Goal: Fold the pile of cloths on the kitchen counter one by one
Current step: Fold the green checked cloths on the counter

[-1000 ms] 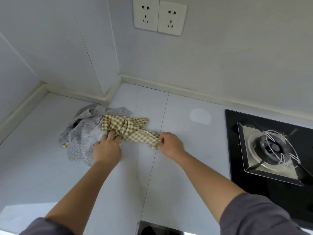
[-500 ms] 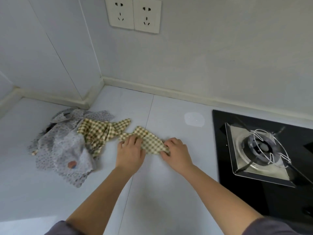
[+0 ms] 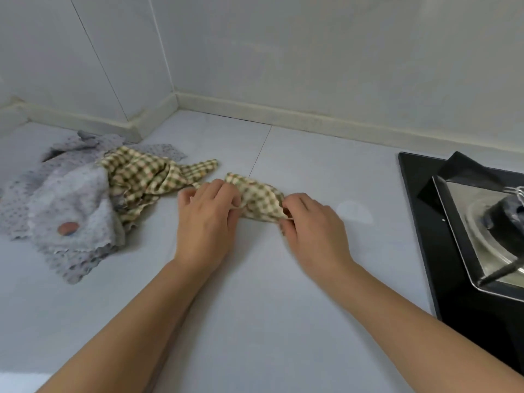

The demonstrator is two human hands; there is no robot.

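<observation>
A crumpled yellow-green checked cloth (image 3: 262, 198) lies on the pale counter (image 3: 255, 279) between my hands. My left hand (image 3: 207, 219) pinches its left end and my right hand (image 3: 312, 225) pinches its right end. To the left sits the pile: a second checked cloth (image 3: 141, 180) bunched over grey dotted cloths (image 3: 71, 211), one with an orange spot.
A black gas hob (image 3: 425, 222) with a steel burner plate (image 3: 482, 222) fills the right edge. The tiled wall and its raised kerb (image 3: 283, 113) run along the back and form a corner behind the pile.
My left hand left the pile and came to the checked cloth near my right hand. The cloth has been drawn right, off the pile, and both hands now pinch its ends.
</observation>
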